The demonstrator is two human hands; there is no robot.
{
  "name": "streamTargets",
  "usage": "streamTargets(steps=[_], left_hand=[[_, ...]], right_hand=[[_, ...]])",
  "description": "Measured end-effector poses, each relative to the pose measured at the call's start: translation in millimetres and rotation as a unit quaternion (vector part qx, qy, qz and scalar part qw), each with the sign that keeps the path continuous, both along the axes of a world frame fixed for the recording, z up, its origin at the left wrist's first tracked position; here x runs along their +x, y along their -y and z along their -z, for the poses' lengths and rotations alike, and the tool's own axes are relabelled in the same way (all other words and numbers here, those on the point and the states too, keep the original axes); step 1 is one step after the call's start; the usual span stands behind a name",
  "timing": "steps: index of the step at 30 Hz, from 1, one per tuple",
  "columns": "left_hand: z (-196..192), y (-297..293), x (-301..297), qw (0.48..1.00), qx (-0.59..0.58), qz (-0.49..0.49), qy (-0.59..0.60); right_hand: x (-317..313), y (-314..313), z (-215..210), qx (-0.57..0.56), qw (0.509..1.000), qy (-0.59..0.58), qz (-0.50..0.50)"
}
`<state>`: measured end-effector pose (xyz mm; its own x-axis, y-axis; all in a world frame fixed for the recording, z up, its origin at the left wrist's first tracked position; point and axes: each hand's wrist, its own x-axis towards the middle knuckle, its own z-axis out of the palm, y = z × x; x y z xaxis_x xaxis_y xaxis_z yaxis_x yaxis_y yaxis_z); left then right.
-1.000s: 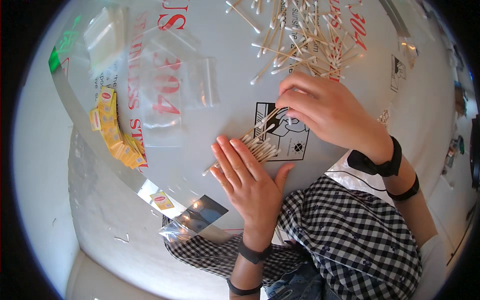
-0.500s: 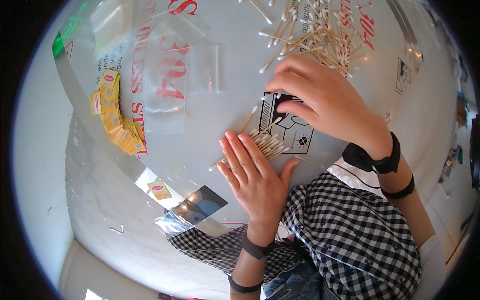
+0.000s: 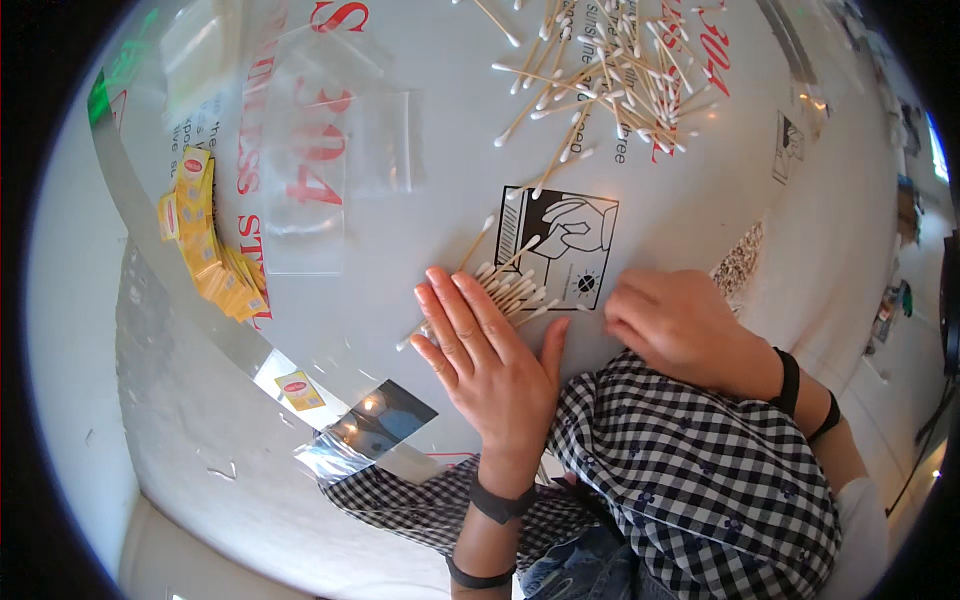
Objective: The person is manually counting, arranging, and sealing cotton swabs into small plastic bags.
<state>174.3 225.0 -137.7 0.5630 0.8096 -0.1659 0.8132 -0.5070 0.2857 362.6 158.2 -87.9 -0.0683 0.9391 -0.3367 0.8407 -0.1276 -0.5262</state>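
My left hand (image 3: 490, 365) lies flat with fingers stretched out over a small bundle of cotton swabs (image 3: 512, 290), whose white tips poke out beyond the fingers and by the thumb. To the right, near the table's front edge, my right hand (image 3: 655, 315) is closed, its fingers curled under. Whatever it may hold is hidden. One white swab tip (image 3: 583, 308) shows between the two hands. Farther off lies a loose, crossed heap of cotton swabs (image 3: 610, 80), with a few strays toward the printed hand picture (image 3: 557, 245).
Clear plastic bags (image 3: 310, 200) lie flat at the left. Beyond them is a fanned row of yellow labels (image 3: 210, 240); one more yellow label (image 3: 300, 390) sits near a dark glossy sheet (image 3: 385, 420). At the right is a speckled brown-and-white mass (image 3: 738, 265).
My right hand has drawn back from beside the heap toward the front edge, its fingers now curled. The left hand stays on the bundle. The whole view has shifted slightly.
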Motion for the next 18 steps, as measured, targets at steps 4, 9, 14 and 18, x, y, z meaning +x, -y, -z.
streamTargets(steps=[4,9,14,18], left_hand=[[-1.6,3.5,-4.7,1.000,-0.010,0.012,0.013],[-1.2,15.0,-14.1,0.999,-0.017,0.030,0.003],[1.3,17.6,-11.8,0.999,-0.013,0.020,-0.024],[-3.7,16.1,8.0,0.999,0.006,0.012,-0.037]], right_hand=[[10.7,-23.5,3.8,0.043,0.993,0.069,0.080],[-3.8,-91.1,24.1,0.212,0.971,0.103,0.034],[-37.2,-102.5,32.4,0.238,0.970,0.002,-0.056],[-9.7,-85.8,18.0,0.216,0.972,-0.086,0.028]])
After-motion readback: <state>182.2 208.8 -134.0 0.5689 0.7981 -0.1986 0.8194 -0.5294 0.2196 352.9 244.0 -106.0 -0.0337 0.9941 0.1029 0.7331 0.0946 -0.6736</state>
